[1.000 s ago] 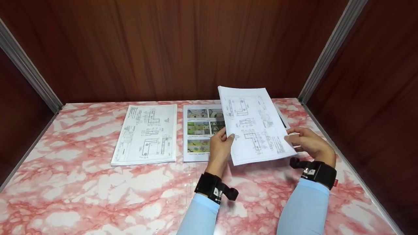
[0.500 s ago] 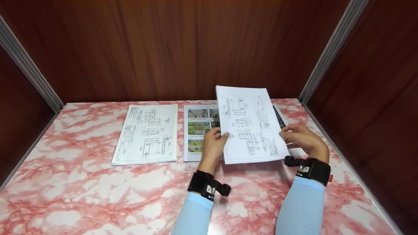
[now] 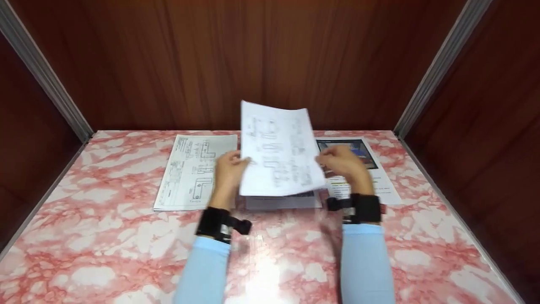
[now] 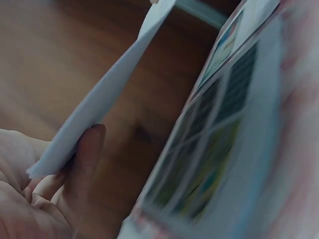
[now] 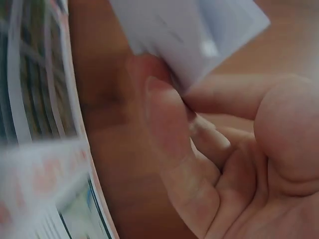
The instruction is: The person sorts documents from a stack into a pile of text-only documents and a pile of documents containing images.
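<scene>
Both hands hold a thin sheaf of drawing sheets (image 3: 278, 147) above the table in the head view, tilted with its printed face up. On its left edge my left hand (image 3: 230, 173) pinches it, thumb on top. My right hand (image 3: 348, 166) pinches the right edge near the lower corner. In the left wrist view the drawing sheets (image 4: 97, 107) appear nearly edge-on between thumb and fingers. The right wrist view has their corner (image 5: 179, 40) between thumb and forefinger. A stack of picture pages (image 3: 282, 203) lies below, mostly hidden by the sheaf.
To the left lies a stack of drawing sheets (image 3: 177, 181), partly behind the left hand. At the right, printed pages with a dark-framed picture (image 3: 386, 181) lie flat. The marbled table (image 3: 126, 253) meets brown wood-look panels (image 3: 202, 63) behind and at both sides.
Both hands have carried the sheaf leftward, from over the right-hand pages to over the middle picture pages. The right-hand pages now show more, the middle ones less. The view has shifted slightly.
</scene>
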The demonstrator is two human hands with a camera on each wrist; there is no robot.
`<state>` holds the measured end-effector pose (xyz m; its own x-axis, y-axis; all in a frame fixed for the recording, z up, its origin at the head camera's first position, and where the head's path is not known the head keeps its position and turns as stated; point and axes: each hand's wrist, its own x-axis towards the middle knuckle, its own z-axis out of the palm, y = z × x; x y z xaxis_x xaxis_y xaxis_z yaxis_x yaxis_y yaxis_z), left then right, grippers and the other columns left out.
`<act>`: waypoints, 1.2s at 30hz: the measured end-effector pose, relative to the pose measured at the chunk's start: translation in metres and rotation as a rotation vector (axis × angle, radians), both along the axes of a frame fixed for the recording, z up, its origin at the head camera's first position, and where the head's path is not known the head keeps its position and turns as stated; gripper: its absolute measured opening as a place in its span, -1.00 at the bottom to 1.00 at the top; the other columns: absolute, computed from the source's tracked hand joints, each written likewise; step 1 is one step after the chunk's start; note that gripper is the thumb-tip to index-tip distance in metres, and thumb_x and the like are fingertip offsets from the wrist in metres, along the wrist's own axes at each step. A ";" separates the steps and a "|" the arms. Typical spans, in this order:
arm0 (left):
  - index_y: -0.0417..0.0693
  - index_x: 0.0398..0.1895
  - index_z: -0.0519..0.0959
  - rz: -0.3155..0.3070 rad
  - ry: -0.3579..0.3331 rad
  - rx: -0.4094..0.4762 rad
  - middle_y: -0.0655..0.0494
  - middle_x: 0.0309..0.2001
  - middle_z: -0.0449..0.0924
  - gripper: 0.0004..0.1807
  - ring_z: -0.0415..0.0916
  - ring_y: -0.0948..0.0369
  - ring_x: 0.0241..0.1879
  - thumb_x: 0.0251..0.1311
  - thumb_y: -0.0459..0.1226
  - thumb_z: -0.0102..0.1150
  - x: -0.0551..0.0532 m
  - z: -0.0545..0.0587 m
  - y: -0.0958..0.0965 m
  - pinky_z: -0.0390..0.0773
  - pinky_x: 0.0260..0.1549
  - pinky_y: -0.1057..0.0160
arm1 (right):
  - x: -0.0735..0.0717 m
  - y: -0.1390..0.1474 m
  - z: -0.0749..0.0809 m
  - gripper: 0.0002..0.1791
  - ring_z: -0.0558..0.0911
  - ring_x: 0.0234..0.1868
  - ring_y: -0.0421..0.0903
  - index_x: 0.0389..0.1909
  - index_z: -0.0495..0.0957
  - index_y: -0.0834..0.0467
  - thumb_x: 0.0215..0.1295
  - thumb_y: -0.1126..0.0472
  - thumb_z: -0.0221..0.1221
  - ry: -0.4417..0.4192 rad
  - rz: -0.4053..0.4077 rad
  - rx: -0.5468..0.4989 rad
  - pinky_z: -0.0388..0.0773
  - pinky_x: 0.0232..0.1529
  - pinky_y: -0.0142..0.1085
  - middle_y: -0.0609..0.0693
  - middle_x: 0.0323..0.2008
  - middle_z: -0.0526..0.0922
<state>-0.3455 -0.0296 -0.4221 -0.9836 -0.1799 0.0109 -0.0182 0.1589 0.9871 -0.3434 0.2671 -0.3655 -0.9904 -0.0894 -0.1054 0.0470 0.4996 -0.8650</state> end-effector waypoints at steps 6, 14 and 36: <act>-0.17 0.29 0.58 0.067 -0.024 0.002 -0.24 0.23 0.62 -0.57 0.65 -0.07 0.13 0.39 -0.27 0.29 0.000 0.011 -0.062 0.65 0.06 0.04 | -0.010 -0.071 -0.005 -0.67 0.67 -0.35 -0.12 0.02 0.68 0.40 0.29 0.34 0.19 0.068 -0.001 -0.006 0.71 -0.22 -0.23 0.15 -0.24 0.71; -0.19 0.33 0.56 0.138 -0.031 -0.018 -0.27 0.25 0.60 -0.56 0.63 -0.08 0.14 0.45 -0.26 0.21 0.004 0.000 -0.113 0.61 0.11 0.04 | -0.011 -0.135 -0.020 -0.58 0.73 -0.46 -0.04 0.05 0.63 0.40 0.13 0.49 0.12 -0.007 -0.012 -0.149 0.76 -0.24 -0.11 0.23 -0.24 0.75; -0.10 0.33 0.60 0.270 -0.105 0.033 -0.15 0.24 0.63 -0.54 0.64 0.11 0.10 0.38 -0.26 0.32 0.009 -0.025 -0.173 0.61 -0.04 0.35 | -0.010 -0.196 -0.057 -0.44 0.71 -0.44 -0.02 0.31 0.49 0.41 0.23 0.50 0.13 0.019 0.136 -0.122 0.76 -0.35 -0.15 0.12 -0.28 0.63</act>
<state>-0.3364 -0.2027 -0.4472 -0.8954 -0.4340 -0.0993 -0.1582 0.1018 0.9821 -0.3532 0.0714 -0.4226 -0.9699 -0.2338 -0.0674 -0.0304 0.3911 -0.9198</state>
